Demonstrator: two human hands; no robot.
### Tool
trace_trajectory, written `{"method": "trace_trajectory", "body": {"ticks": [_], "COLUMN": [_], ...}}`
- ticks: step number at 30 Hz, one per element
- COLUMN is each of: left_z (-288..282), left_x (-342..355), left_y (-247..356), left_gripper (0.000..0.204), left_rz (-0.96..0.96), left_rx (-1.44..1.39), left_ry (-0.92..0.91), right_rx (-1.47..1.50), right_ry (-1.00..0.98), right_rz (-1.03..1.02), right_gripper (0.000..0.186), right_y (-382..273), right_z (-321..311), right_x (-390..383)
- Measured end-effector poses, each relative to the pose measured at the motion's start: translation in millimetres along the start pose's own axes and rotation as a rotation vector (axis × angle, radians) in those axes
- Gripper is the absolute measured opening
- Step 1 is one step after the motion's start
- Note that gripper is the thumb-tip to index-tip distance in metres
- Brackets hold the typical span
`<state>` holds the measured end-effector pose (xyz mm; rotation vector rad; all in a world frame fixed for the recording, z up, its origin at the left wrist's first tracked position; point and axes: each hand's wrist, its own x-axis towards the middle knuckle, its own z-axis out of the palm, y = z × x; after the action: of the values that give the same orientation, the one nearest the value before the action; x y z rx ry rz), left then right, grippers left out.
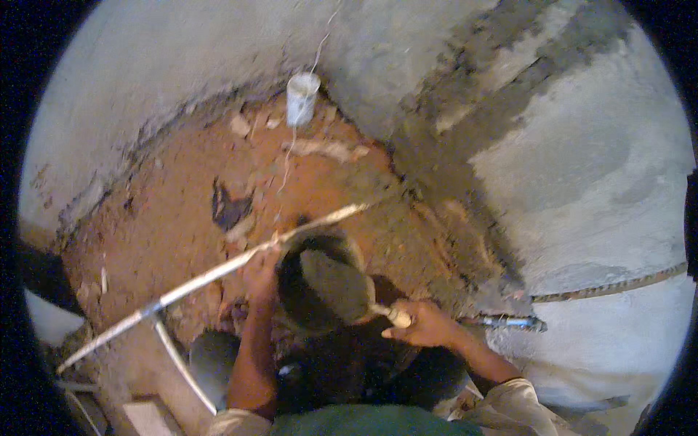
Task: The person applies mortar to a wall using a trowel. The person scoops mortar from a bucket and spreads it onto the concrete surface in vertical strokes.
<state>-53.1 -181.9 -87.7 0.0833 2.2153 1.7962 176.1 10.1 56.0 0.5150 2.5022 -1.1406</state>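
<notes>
A dark round bucket (pixel 289 309) is in front of me, tilted with its mouth toward me and grey, wet-looking mortar (pixel 331 280) inside. My left hand (pixel 263 270) is closed at the bucket's left rim; its fingertips are blurred. With my right hand (pixel 422 324) I grip the pale wooden handle of a trowel (pixel 396 315) at the bucket's right edge. Where its blade ends and the mortar begins is hard to make out. Just beyond my left hand, a long whitish pole (pixel 207 277) runs diagonally behind the bucket.
Reddish bare soil (pixel 160 211) with rubble fills the corner between two grey walls (pixel 182 58). A white pail (pixel 302 100) with a cord stands in the far corner. Black scrap (pixel 231 207) lies on the soil. A blue-and-white pipe (pixel 509 322) sits low at the right wall.
</notes>
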Motion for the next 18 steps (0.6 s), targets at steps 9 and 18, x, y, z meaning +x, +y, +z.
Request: {"method": "trace_trajectory", "body": {"ticks": [9, 18], "left_z": [0, 2], "left_x": [5, -3], "left_y": [-2, 24], "left_gripper": [0.027, 0.035], "left_rz": [-0.023, 0.148], "left_rx": [-0.009, 0.048], "left_ry": [0.007, 0.064], "right_rx": [0.027, 0.455], "right_ry": [-0.082, 0.301], "right_rz": [-0.177, 0.067], "right_gripper": [0.033, 0.026], "right_y": [-74, 16], "right_z": [-109, -232], "right_x": [16, 95]}}
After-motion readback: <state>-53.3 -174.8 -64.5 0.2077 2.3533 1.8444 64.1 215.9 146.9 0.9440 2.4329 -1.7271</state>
